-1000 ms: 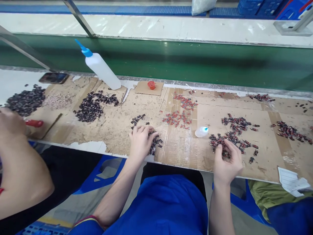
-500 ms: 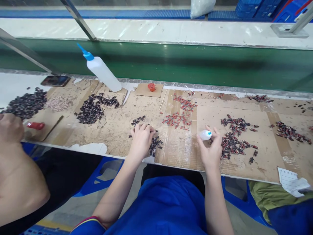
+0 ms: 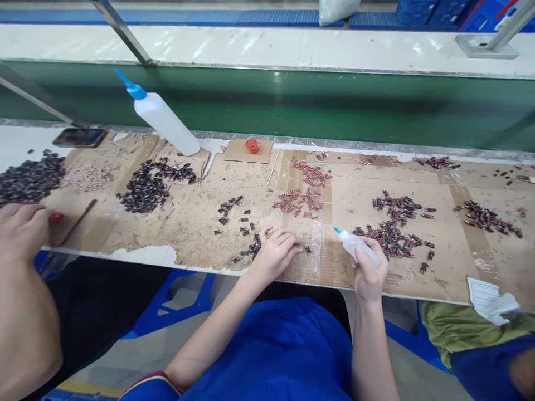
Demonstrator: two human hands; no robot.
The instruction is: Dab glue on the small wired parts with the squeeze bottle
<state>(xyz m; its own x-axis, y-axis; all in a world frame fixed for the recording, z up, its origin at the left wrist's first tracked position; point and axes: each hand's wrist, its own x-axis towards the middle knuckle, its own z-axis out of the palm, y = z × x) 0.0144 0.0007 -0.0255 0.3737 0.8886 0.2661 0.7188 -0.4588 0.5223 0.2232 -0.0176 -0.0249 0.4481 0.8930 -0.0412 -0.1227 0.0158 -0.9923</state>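
Note:
My right hand [image 3: 371, 273] is closed around a small translucent squeeze bottle [image 3: 360, 249], its blue tip pointing up and to the left. Palm down on the cardboard [image 3: 200, 217], my left hand [image 3: 278, 253] has its fingers stretched to the right and slightly bent. Just past its fingertips lies one small black part [image 3: 307, 249]. A loose heap of black parts [image 3: 253, 246] sits against the left side of that hand, and whatever is under the palm is hidden. Beyond both hands lie red pieces with thin metal ends [image 3: 297, 201]. Beside the bottle is a pile of black-and-red assembled parts [image 3: 390, 239].
A large white bottle with a blue nozzle [image 3: 167, 123] leans at the back left. Near it are a red cap [image 3: 252, 146], a thin stick [image 3: 273, 167] and a phone [image 3: 79, 137]. A co-worker's hand [image 3: 23, 228] rests at far left. A green belt [image 3: 292, 106] runs behind.
My left hand has moved right from the black heap, spreading some parts. My right hand has turned the squeeze bottle so its tip now points left. The co-worker's hand has moved over the red object.

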